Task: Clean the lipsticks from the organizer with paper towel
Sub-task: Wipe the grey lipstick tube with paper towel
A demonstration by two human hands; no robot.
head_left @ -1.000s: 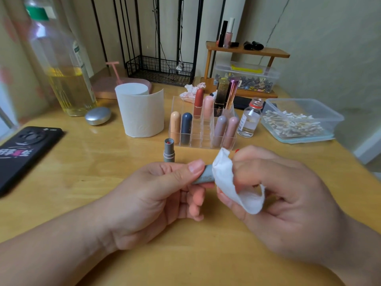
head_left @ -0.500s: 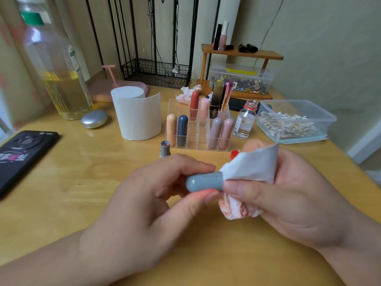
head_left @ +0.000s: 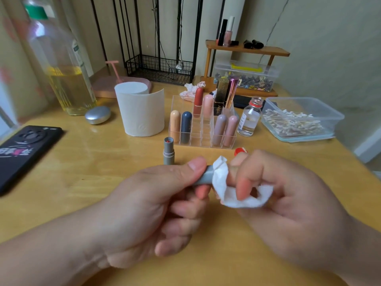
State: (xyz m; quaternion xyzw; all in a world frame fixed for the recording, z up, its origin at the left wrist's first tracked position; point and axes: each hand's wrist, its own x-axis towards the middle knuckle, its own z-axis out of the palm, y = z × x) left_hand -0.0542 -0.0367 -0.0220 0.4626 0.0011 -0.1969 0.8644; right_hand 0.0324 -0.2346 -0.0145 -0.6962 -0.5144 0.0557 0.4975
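Organizer [head_left: 198, 139] holds perhaps eight lipsticks [head_left: 186, 126].

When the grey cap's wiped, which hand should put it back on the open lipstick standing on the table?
Left, probably. The left hand grips the grey cap, and the open lipstick stands just beyond its thumb. The right hand is wrapped around the paper towel.
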